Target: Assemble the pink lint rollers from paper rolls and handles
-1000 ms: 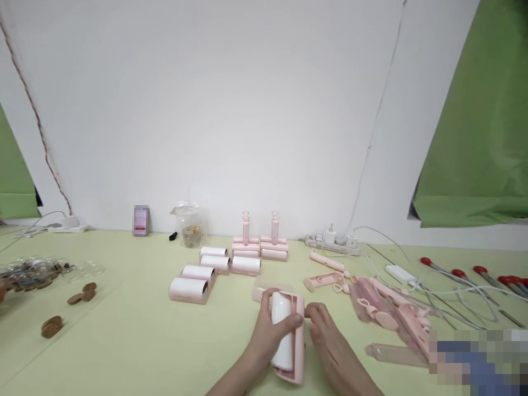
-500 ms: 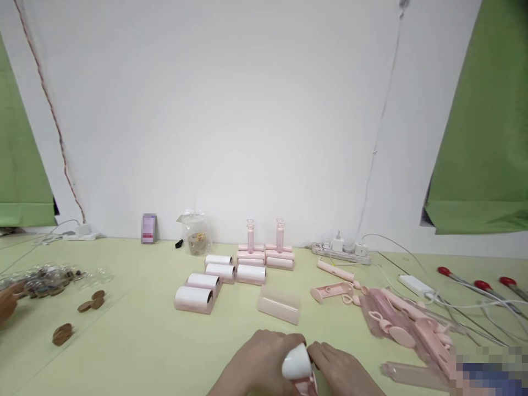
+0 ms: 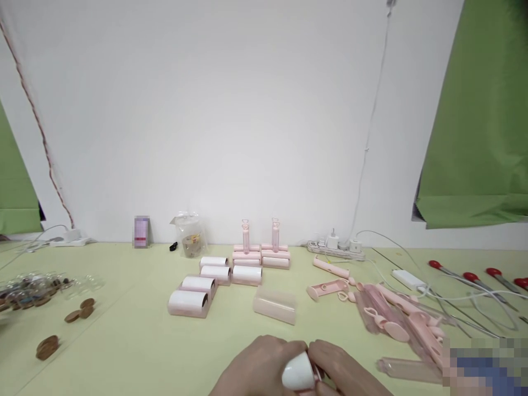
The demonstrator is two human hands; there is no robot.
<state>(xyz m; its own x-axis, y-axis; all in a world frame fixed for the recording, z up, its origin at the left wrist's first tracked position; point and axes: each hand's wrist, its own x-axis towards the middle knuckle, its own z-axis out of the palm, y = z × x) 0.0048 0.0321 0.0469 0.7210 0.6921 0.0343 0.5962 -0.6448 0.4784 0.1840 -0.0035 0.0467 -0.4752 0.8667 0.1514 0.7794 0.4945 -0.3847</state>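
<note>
At the near edge of the table, my left hand [image 3: 262, 366] is wrapped round what looks like a lint roller [image 3: 297, 372], a white roll with pink plastic below it. My right hand [image 3: 342, 366] closes on the roller's right side, its fingers touching the pink part. Their lower portions run off the frame. Just beyond lies a translucent pink cover [image 3: 275, 307]. Several white rolls in pink covers [image 3: 187, 302] lie on their sides to the left. Behind them are more pink rollers [image 3: 275, 262], with two upright pink handles [image 3: 246, 239].
Pink plastic parts [image 3: 396, 331] are heaped on the right, near red-handled tools [image 3: 470, 276] and cables. A power strip [image 3: 336, 251] lies along the wall. On the left are clear round pieces [image 3: 37, 289] and brown discs [image 3: 47, 347]. A bagged tape roll [image 3: 192, 245] stands at the back.
The roller has tilted further onto its side in my hands, and my right fingers have closed in on it. The view has shifted slightly right. Another person's hand at the far left has left the view.
</note>
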